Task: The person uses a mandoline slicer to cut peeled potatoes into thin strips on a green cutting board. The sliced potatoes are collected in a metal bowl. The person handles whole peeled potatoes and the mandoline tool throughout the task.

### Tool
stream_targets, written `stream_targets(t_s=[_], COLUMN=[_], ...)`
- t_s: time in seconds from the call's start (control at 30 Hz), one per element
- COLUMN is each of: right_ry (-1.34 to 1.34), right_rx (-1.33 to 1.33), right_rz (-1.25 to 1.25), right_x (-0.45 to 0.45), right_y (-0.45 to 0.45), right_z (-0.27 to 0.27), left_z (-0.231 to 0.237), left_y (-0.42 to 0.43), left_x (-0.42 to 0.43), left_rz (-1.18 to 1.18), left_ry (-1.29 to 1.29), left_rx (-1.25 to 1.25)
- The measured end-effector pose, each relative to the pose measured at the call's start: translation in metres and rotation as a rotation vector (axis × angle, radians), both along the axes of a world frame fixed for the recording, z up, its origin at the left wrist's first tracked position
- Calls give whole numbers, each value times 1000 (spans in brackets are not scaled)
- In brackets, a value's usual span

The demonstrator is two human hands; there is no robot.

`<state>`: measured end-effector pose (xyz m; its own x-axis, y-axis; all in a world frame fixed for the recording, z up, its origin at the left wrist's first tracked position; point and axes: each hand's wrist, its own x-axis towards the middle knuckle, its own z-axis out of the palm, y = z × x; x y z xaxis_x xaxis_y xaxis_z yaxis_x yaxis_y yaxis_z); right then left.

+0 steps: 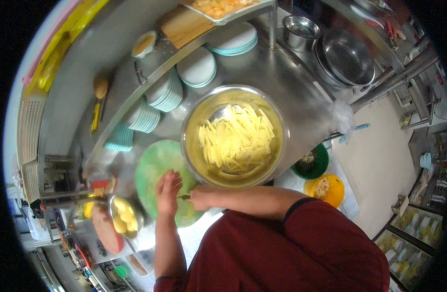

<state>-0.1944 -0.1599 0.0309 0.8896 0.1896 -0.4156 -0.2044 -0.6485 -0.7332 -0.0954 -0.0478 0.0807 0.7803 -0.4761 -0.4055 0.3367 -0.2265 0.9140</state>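
On the steel worktable lies a round green cutting board [150, 162]. My left hand [167, 190] is over this board, fingers somewhat apart, and nothing shows in it. Beside it, my right hand [201, 197] is closed around a small tool [184, 197] with a dark end, mostly hidden by the fingers; its exact kind cannot be made out. Beyond the right forearm a large steel bowl [190, 127] stands against the board, holding pale yellow potato sticks [238, 138] with ridged sides. Left of the board, a smaller steel bowl [139, 223] contains several peeled potatoes [124, 216].
Stacked plates [196, 66] line the table's back under a steel shelf [127, 104]. A pink round board [107, 230] lies at the left. Steel basins [349, 58] sit at the far right. Below the right table edge are a green bucket [320, 164] and a yellow one [338, 191].
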Motion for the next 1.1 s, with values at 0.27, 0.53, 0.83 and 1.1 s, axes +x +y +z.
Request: stream_targets(t_s=[0.27, 0.53, 0.83, 1.1], right_ry=[164, -41, -526, -564], right_rx=[-78, -72, 118, 342], right_rz=[-133, -114, -164, -34], right_x=[42, 23, 9, -11], right_y=[30, 58, 81, 55], right_z=[10, -3, -101, -100], left_z=[-42, -20, -72, -119], left_y=[145, 38, -165, -265], left_x=[30, 16, -77, -124], left_rz=[192, -460, -1281, -1458], left_ry=[-62, -625, -1101, -1168], left_rx=[52, 14, 80, 650])
